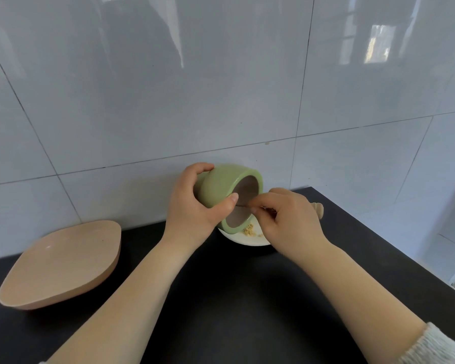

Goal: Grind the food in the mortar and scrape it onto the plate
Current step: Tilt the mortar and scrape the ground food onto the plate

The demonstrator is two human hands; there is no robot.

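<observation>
While the left hand (195,203) grips the green mortar (226,190) with fingers over its base and thumb along its side, the mortar is tipped on its side, mouth facing right and down over the white plate (247,240). Its lower rim sits just above the plate, where a small heap of yellowish ground food (249,229) lies. The right hand (289,219) pinches a thin tool (243,205) whose tip reaches into the mortar's mouth. A wooden pestle (318,210) pokes out behind that hand. Well to the left, a peach-coloured bowl (61,261) rests on the black counter (221,298).
</observation>
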